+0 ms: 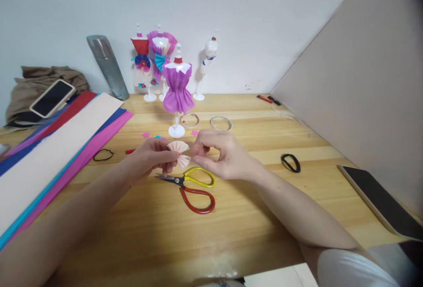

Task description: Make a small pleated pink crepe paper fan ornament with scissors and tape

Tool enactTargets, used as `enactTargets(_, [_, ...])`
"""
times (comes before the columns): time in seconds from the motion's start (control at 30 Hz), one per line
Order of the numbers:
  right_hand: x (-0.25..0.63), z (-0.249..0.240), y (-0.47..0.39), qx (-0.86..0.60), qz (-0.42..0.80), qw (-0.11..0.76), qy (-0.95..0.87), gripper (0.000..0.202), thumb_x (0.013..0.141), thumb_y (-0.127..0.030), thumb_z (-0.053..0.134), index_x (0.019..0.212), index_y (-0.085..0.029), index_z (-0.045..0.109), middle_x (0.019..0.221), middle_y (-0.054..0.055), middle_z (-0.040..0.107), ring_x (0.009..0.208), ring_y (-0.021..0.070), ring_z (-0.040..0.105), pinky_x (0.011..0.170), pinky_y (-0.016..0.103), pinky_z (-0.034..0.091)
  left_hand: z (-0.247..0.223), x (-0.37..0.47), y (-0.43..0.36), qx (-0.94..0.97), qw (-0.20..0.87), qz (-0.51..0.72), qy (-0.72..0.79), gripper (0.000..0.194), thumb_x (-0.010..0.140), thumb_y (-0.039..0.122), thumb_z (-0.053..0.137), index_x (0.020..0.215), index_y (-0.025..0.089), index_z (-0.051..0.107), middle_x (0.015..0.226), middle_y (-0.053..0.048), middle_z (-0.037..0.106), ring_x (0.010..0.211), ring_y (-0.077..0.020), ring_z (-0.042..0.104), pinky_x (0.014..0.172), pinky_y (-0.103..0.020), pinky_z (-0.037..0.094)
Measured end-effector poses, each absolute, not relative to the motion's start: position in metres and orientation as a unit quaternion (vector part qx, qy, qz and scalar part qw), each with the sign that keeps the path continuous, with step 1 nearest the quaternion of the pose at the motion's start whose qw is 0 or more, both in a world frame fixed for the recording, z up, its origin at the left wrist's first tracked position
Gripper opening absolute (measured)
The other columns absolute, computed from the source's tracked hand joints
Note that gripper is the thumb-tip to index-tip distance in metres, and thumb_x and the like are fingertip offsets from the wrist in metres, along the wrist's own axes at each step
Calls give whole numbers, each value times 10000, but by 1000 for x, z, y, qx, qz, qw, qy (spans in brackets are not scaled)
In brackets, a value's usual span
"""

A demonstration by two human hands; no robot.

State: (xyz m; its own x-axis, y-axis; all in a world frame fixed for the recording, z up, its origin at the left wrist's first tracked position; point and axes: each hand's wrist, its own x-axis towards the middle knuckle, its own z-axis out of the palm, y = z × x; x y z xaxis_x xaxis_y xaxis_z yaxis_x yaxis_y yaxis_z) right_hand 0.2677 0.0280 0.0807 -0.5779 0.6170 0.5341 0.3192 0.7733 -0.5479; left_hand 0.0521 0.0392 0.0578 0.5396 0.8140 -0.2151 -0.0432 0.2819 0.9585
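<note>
My left hand (155, 157) pinches a pale pink pleated paper bow (178, 147) at its middle, with its two fans spread apart. Just to the right of it, my right hand (223, 152) is curled, thumb toward index finger; whatever it may hold is too small to see. Under both hands lie scissors (178, 180) with one yellow and one red handle, blades pointing left and slightly parted. Behind the hands stands a small white dress form (178, 97) in a gathered purple paper dress.
More dress forms (142, 67) stand by the wall beside a grey bottle (109, 67). Crepe paper sheets (66, 133) and a phone (53, 97) lie left. Tape rolls (221, 118) sit behind my hands. A black hair tie (291, 163) and a tablet-like device (376, 199) lie right.
</note>
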Motion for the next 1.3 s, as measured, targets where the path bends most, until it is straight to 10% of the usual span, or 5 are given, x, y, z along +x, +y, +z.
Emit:
enactTargets(0.83, [262, 70, 29, -283, -24, 243, -928, 224, 963, -175, 426, 802, -136, 576, 719, 48, 547, 653, 152, 445, 589, 279, 299, 59, 58, 38, 566, 670, 215, 429, 249, 593, 336, 745, 543, 128, 617, 456, -20, 584, 414, -97, 508, 418, -204, 401])
enactTargets(1.3, [275, 80, 34, -233, 161, 357, -890, 162, 904, -265, 594, 1018, -155, 627, 846, 51, 682, 773, 160, 605, 705, 287, 452, 62, 57, 34, 546, 686, 240, 417, 234, 641, 329, 739, 580, 129, 634, 495, -23, 607, 433, -93, 525, 447, -207, 398])
